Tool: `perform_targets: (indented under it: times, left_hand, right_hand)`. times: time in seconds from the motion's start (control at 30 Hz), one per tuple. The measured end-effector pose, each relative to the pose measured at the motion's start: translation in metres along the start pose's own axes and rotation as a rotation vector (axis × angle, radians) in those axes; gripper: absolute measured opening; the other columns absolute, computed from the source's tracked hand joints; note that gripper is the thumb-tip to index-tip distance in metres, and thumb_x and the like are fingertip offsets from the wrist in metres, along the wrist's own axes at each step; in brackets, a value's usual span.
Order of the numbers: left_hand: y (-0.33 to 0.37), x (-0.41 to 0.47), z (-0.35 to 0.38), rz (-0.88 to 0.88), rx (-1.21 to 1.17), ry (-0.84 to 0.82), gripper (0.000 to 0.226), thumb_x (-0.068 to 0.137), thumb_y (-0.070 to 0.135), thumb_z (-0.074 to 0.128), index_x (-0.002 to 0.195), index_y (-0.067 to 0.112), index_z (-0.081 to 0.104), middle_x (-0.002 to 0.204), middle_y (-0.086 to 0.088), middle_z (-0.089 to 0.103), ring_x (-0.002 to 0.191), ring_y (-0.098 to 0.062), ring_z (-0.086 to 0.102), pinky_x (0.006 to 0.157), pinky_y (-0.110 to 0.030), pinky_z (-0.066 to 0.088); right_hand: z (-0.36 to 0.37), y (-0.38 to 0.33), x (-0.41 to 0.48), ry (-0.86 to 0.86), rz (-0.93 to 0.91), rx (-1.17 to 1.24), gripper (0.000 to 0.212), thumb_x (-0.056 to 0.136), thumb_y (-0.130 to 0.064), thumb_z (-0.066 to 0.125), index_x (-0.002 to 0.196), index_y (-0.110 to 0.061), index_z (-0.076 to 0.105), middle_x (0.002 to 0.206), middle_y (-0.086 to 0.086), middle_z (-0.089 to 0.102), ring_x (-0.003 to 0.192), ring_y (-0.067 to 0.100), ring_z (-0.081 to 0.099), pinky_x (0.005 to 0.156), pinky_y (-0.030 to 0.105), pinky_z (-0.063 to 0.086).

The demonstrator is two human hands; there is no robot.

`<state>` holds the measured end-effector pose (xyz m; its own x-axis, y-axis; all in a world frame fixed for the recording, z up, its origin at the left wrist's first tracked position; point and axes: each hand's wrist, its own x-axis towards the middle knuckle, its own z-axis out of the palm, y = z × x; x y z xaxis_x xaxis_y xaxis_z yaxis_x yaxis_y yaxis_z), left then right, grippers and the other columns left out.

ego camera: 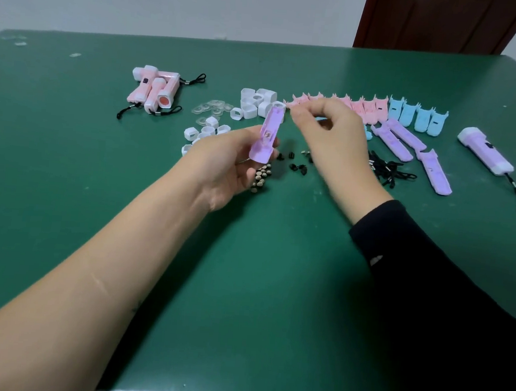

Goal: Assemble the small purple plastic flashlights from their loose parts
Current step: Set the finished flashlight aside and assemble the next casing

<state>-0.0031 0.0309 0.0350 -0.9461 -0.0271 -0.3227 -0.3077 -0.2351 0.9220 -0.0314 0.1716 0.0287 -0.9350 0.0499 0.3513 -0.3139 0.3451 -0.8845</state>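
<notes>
The table (66, 180) is covered in dark green. A pale purple shell half (267, 134) is seen at the centre of the frame, and more purple shells (392, 141) right of centre. Pink shells (373, 110) and light blue shells (423, 119) are lined up in the upper middle, with white caps (252, 100) to their left. The pink flashlights (149, 89) at upper left are trimmed in white; the purple flashlight (485, 151) at right is white-ended. The cords (388, 171) are black, as is the sleeve (442, 302) at lower right. The door (434, 21) at upper right is reddish brown.

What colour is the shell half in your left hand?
Light purple; the shell half in the left hand shows best in the head view.
</notes>
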Motion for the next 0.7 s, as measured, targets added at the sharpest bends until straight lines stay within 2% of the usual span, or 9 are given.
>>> perform_targets:
  times: [0.1,0.2,0.23,0.33,0.4,0.47,0.57,0.63,0.7]
  left_hand:
    - [0.002,0.001,-0.004,0.055,0.110,0.043,0.028,0.093,0.011,0.047,0.092,0.020,0.073,0.093,-0.003,0.071,0.070,-0.007,0.055,0.044,-0.013,0.036]
    - [0.003,0.003,-0.007,0.099,0.182,0.070,0.031,0.091,0.009,0.044,0.089,0.020,0.072,0.084,-0.001,0.071,0.060,-0.004,0.055,0.045,-0.014,0.036]
    - [0.004,0.003,-0.007,0.108,0.189,0.077,0.030,0.092,0.010,0.044,0.088,0.021,0.072,0.076,0.001,0.069,0.056,-0.004,0.055,0.044,-0.014,0.036]
    - [0.003,0.004,-0.008,0.136,0.190,0.072,0.028,0.097,0.015,0.045,0.088,0.020,0.070,0.058,0.004,0.061,0.049,-0.004,0.054,0.042,-0.011,0.035]
    - [0.002,0.004,-0.009,0.165,0.197,0.059,0.029,0.099,0.015,0.044,0.088,0.020,0.070,0.057,0.005,0.062,0.049,-0.004,0.054,0.042,-0.011,0.035]
    - [0.001,0.005,-0.011,0.204,0.224,0.068,0.028,0.100,0.016,0.045,0.086,0.020,0.069,0.059,0.007,0.064,0.049,-0.003,0.055,0.041,-0.011,0.034]
    - [-0.001,0.006,-0.013,0.276,0.314,0.100,0.027,0.100,0.024,0.050,0.081,0.023,0.067,0.065,0.012,0.067,0.052,-0.001,0.057,0.041,-0.013,0.033]
    - [-0.002,0.007,-0.014,0.319,0.369,0.105,0.028,0.100,0.029,0.051,0.078,0.025,0.066,0.064,0.013,0.065,0.052,0.000,0.055,0.043,-0.014,0.033]
    - [-0.003,0.008,-0.014,0.347,0.395,0.101,0.028,0.100,0.033,0.052,0.078,0.025,0.066,0.064,0.013,0.065,0.055,-0.002,0.054,0.044,-0.014,0.034]
  right_hand:
    - [-0.019,-0.002,0.003,-0.288,0.137,-0.136,0.010,0.084,-0.026,0.072,0.074,-0.025,0.070,0.074,-0.014,0.068,0.058,-0.011,0.055,0.050,0.000,0.037]
    - [-0.021,0.000,-0.002,-0.523,0.103,-0.406,0.006,0.081,-0.025,0.075,0.076,-0.022,0.076,0.054,-0.020,0.063,0.044,-0.007,0.049,0.040,0.005,0.032]
    - [-0.018,0.000,-0.003,-0.546,0.073,-0.461,0.005,0.081,-0.023,0.074,0.078,-0.021,0.076,0.052,-0.022,0.062,0.044,-0.008,0.050,0.041,0.006,0.033]
    - [-0.012,-0.001,-0.002,-0.559,0.012,-0.581,0.011,0.088,-0.027,0.067,0.088,-0.021,0.077,0.081,-0.017,0.071,0.069,0.001,0.061,0.060,0.014,0.045]
    - [-0.014,0.000,0.000,-0.479,0.014,-0.592,0.014,0.091,-0.027,0.062,0.094,-0.021,0.074,0.080,-0.017,0.066,0.066,0.003,0.056,0.054,0.010,0.039]
    - [-0.018,0.000,0.004,-0.350,0.072,-0.474,0.021,0.090,-0.019,0.058,0.109,-0.025,0.066,0.089,-0.012,0.065,0.066,0.002,0.055,0.053,0.010,0.038]
    - [-0.020,-0.003,0.004,-0.350,0.309,0.010,0.041,0.085,-0.009,0.057,0.121,-0.028,0.053,0.103,-0.002,0.068,0.075,0.010,0.065,0.066,0.023,0.053]
    - [-0.015,-0.005,0.001,-0.421,0.389,0.198,0.031,0.088,-0.011,0.061,0.118,-0.019,0.059,0.090,-0.002,0.071,0.069,0.009,0.067,0.060,0.021,0.054]
    - [-0.008,-0.005,-0.002,-0.440,0.404,0.260,0.018,0.090,-0.013,0.064,0.107,-0.012,0.066,0.069,-0.004,0.070,0.059,0.006,0.064,0.053,0.016,0.050]
